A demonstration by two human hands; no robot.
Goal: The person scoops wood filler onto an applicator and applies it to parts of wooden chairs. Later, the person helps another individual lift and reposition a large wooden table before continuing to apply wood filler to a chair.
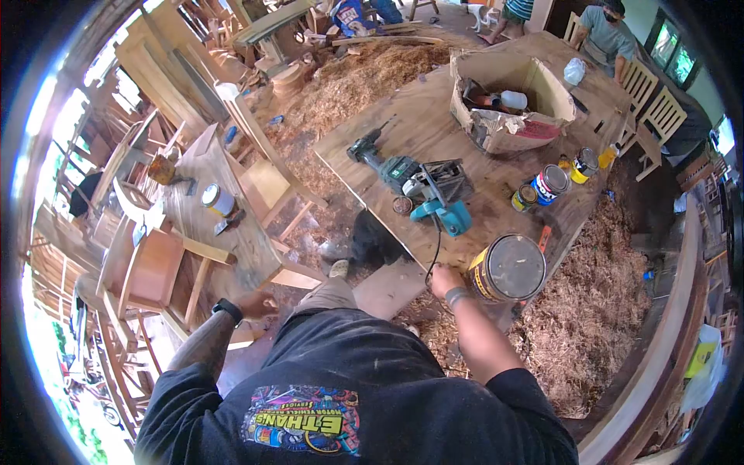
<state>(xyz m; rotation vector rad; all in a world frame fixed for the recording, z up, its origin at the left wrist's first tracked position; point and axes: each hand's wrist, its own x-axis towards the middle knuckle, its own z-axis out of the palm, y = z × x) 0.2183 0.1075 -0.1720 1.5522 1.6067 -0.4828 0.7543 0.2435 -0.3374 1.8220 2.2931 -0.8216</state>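
Right fingers (440, 273) touch a thin, curving cord (439, 242).

"What's the person wearing on top?"

"A black T-shirt (387, 349), short sleeves (535, 407) on both arms, the cloth flecked with pale dust."

"Any lettering?"

"Yes, a bright, crowded print (302, 419) on the front, upside down from up here. ETHANS stands biggest, in yellow, with MOTOR VEHICLE and SERVICES in smaller letters; the rest is too small to read. Red, blue and purple fill in around it."

"And the wrists?"

"A black watch (228, 311) on the left, a plain grey band (457, 295) on the right."

"Below the shirt?"

"Beige legwear (329, 294), mostly hidden by the hem."
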